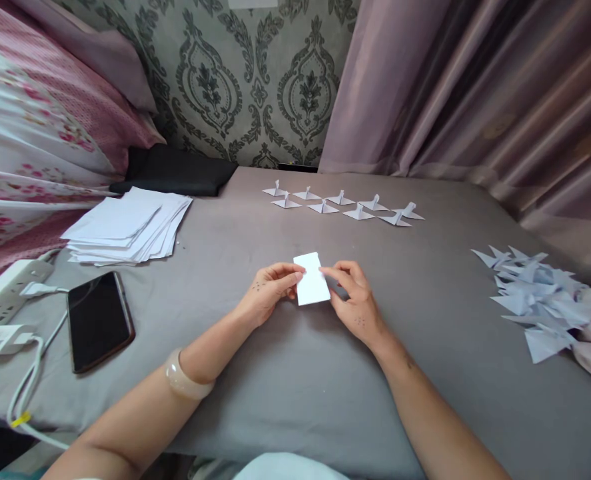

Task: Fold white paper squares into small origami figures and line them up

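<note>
A small folded piece of white paper [312, 283] is held up over the grey-covered table, in front of my body. My left hand [274, 288] pinches its left edge, thumb on the near face and the other fingers behind. At its right edge is my right hand [351, 297], with the index fingertip touching the upper right side and the thumb close to the lower right corner. Whether the right fingers grip the paper or only rest against it is hard to see. Beyond the hands stand two rows of folded paper birds [324, 207].
A stack of white paper sheets [125, 227] lies at left, before a black folded item [175, 170]. Nearer are a phone [100, 321] and a white power strip [5, 293] with cables. A pile of folded paper pieces [538, 293] lies at right. Curtains [455, 87] hang behind.
</note>
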`<state>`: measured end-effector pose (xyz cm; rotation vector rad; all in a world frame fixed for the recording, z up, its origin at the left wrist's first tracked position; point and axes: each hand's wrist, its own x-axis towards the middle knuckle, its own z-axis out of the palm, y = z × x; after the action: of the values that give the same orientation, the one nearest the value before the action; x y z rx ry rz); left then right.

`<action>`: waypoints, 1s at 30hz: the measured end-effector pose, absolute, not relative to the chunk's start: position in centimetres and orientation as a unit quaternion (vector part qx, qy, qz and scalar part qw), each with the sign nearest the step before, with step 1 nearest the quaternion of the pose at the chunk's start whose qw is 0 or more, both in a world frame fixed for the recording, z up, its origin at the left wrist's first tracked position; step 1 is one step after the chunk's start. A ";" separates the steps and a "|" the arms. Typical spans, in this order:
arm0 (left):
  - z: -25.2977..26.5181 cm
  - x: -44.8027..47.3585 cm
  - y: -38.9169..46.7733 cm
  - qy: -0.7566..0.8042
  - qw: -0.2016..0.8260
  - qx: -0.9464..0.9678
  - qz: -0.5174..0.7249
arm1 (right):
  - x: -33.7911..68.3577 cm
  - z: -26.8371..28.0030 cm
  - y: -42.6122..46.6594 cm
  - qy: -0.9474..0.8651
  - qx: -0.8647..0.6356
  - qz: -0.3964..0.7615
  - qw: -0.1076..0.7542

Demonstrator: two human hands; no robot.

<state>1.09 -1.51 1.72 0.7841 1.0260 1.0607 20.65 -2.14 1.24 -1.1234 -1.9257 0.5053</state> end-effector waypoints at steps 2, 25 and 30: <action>1.6 1.1 -1.5 0.456 0.661 0.371 0.465 | 20.4 1.3 -2.3 -0.791 -0.431 0.161 0.403; 0.0 0.5 -2.3 0.409 0.073 0.835 0.361 | 20.0 0.7 -3.2 -0.822 -0.435 0.150 0.335; 0.0 0.2 -2.4 0.398 0.109 0.865 0.286 | 20.3 0.9 -3.6 -0.849 -0.449 0.128 0.247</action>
<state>0.24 -2.44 0.03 2.5438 1.1696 0.8426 20.32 -3.59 0.89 -1.2235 -2.3146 0.3502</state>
